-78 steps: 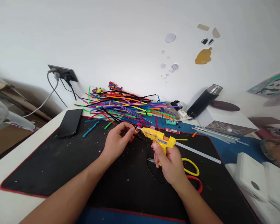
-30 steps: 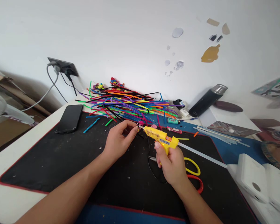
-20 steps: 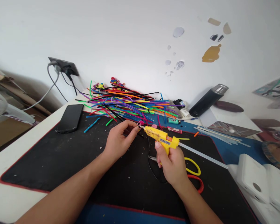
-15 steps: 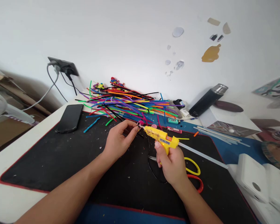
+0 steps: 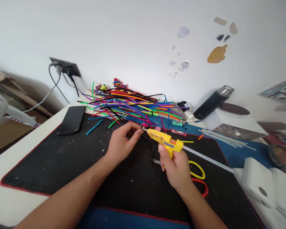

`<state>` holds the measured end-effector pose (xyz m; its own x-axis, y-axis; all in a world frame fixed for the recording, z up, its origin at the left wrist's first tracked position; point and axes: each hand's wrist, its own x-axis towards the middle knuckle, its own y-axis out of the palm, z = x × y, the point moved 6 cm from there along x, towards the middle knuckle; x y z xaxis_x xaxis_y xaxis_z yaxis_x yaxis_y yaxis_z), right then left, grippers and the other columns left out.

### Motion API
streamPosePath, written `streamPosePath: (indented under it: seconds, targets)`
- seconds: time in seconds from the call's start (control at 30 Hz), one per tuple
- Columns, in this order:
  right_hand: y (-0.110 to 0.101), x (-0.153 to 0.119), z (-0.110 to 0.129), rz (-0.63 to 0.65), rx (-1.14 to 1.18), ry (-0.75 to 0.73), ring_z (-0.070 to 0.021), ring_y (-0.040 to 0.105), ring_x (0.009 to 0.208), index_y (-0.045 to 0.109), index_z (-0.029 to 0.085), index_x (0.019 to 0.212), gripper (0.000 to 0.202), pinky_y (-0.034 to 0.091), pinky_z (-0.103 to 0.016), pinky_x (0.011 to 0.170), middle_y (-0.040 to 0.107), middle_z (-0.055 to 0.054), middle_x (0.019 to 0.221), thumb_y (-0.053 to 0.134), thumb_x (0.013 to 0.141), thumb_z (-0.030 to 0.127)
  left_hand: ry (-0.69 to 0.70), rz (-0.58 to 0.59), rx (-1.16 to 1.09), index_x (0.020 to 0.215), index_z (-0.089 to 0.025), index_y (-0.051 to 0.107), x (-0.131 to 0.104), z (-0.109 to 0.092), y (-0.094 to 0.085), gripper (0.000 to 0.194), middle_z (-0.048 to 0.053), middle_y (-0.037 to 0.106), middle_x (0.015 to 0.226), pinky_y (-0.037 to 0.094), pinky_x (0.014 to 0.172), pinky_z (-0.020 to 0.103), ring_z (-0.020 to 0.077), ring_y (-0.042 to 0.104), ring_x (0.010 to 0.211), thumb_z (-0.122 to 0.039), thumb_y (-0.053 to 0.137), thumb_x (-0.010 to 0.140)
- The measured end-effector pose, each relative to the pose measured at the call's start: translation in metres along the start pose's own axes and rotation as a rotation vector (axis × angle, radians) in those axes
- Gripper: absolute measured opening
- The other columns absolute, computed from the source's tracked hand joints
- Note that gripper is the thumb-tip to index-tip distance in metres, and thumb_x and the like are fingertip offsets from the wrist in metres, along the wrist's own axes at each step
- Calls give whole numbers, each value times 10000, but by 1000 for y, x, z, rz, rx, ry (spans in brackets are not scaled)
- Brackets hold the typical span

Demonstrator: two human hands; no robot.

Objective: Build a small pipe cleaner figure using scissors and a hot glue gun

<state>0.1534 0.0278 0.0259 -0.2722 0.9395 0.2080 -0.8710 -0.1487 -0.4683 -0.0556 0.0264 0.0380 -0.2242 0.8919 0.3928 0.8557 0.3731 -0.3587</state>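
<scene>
My left hand (image 5: 122,140) pinches a small pink piece (image 5: 144,126) between thumb and fingertips; dark bits show beside it, too small to make out. Wrapped round the handle of a yellow glue gun (image 5: 160,137) is my right hand (image 5: 175,163). The gun's nozzle points left and reaches the pink piece at my left fingertips. A long translucent glue stick (image 5: 207,159) sticks out of the gun's back. Scissors with yellow and red handles (image 5: 205,187) lie partly under my right hand on the black mat (image 5: 73,165).
A heap of coloured pipe cleaners (image 5: 133,103) lies behind my hands. A black phone (image 5: 72,120) is at the left. Behind right are a dark flask (image 5: 211,103), a green eraser-like block (image 5: 177,123) and loose glue sticks (image 5: 228,138). White devices (image 5: 258,181) stand at the right.
</scene>
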Motion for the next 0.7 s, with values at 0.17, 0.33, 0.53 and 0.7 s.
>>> streamPosePath:
  seconds: [0.17,0.33,0.53,0.7]
  targets:
    - [-1,0,3,-6,-15,-6,-146,479,437,486,243,560,602,416,-279,491,483,17,436,494,1059,579,3,-7,-4,857,-214,687,0,-1,-1,171,-3,727,743,507,622,250,148,642,619,-352,651,952]
    - [-1,0,4,-4,-26,-6,-144,472,434,477,244,555,606,406,-278,482,474,18,432,493,1055,587,-1,-3,0,863,-211,690,0,0,0,175,-6,719,743,504,625,249,145,640,622,-352,652,961]
    - [-1,0,3,-7,-39,1,-144,476,433,474,244,551,604,407,-284,493,475,18,435,498,1053,580,5,-3,-2,868,-210,690,-1,0,0,179,-9,716,743,497,619,250,143,640,616,-358,656,964]
    - [-1,1,4,-11,-36,-5,-146,476,428,481,244,548,608,407,-282,486,473,17,433,497,1053,581,10,-5,-2,858,-210,689,-1,-1,0,185,-8,716,731,492,606,247,142,635,605,-360,654,961]
